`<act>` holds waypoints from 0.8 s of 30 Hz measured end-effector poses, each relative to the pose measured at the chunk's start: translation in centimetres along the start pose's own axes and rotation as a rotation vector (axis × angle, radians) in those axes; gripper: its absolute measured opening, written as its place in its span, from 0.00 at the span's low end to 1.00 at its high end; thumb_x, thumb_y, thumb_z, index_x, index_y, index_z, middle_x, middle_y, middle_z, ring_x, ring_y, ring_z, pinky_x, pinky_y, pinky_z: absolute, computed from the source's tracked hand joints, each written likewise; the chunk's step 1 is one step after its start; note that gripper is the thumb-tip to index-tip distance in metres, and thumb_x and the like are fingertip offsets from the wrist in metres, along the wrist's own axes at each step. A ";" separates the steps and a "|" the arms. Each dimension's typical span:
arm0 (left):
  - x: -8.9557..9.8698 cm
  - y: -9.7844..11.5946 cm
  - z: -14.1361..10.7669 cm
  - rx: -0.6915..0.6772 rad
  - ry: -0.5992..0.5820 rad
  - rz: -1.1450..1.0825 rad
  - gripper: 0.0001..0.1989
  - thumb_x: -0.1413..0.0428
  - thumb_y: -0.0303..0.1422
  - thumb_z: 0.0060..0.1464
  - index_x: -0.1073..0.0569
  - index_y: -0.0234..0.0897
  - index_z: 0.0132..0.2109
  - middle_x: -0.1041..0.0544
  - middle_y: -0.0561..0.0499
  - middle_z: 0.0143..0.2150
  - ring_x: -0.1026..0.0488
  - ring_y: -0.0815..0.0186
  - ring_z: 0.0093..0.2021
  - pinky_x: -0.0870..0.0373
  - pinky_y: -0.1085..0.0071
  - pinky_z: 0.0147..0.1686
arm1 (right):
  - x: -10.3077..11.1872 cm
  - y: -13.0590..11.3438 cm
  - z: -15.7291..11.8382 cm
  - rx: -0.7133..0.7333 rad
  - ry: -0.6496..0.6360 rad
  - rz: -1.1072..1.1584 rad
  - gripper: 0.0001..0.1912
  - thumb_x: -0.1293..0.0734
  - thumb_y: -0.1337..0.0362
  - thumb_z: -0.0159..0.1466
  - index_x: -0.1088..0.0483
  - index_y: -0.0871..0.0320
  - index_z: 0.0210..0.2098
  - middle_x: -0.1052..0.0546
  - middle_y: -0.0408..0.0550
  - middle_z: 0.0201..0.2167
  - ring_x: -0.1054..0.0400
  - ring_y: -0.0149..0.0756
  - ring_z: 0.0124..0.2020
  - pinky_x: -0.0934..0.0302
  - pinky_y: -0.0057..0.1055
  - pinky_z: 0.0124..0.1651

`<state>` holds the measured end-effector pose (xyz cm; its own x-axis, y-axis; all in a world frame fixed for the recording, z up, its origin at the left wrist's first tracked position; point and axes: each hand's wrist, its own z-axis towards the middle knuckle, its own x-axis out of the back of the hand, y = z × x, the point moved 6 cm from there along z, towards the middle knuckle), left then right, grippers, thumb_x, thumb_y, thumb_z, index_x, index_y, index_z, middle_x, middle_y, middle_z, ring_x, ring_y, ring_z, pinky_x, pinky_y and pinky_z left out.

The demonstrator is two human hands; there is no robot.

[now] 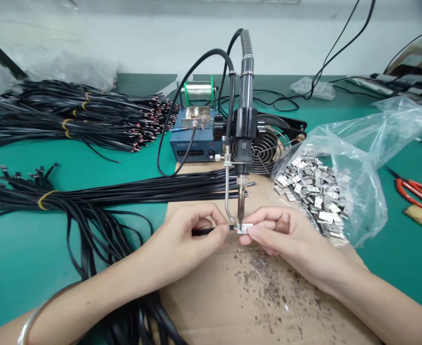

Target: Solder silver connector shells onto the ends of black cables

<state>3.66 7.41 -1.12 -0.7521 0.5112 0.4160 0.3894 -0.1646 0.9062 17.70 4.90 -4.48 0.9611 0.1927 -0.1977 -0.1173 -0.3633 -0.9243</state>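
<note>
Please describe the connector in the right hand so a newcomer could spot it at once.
On the green table, find the upright soldering iron over brown cardboard. At its tip, the right hand pinches the small silvery connector. Unlike the similar ones heaped at the clear bag, it meets the end of a black cable held in the left hand.

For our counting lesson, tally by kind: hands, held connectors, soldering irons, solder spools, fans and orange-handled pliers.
Left hand and right hand: 2
Held connector: 1
Soldering iron: 1
Solder spool: 1
Fan: 1
Orange-handled pliers: 1
Total: 7
</note>
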 end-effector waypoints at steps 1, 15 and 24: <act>0.0 0.0 0.0 -0.002 -0.003 -0.014 0.09 0.49 0.28 0.52 0.32 0.34 0.25 0.39 0.60 0.20 0.47 0.76 0.19 0.51 0.80 0.18 | 0.0 0.0 0.0 0.002 -0.007 0.015 0.10 0.26 0.59 0.53 0.25 0.59 0.29 0.19 0.48 0.25 0.31 0.29 0.22 0.46 0.25 0.22; 0.1 -0.1 0.1 0.003 -0.018 0.048 0.09 0.49 0.28 0.52 0.31 0.34 0.25 0.42 0.61 0.18 0.49 0.75 0.19 0.52 0.79 0.17 | -0.1 0.0 -0.1 0.002 0.017 -0.012 0.06 0.27 0.64 0.54 0.26 0.59 0.30 0.19 0.46 0.25 0.32 0.25 0.20 0.47 0.22 0.21; -0.1 0.2 -0.2 -0.037 -0.007 0.000 0.09 0.49 0.27 0.52 0.31 0.34 0.25 0.38 0.60 0.20 0.47 0.76 0.19 0.52 0.80 0.17 | -0.1 -0.1 0.0 -0.004 -0.012 0.032 0.07 0.26 0.64 0.52 0.25 0.59 0.29 0.20 0.45 0.23 0.32 0.25 0.20 0.44 0.22 0.23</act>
<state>3.75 7.16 -0.94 -0.7482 0.5168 0.4160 0.3699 -0.1956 0.9083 17.63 4.98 -4.36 0.9537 0.1922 -0.2312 -0.1469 -0.3729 -0.9161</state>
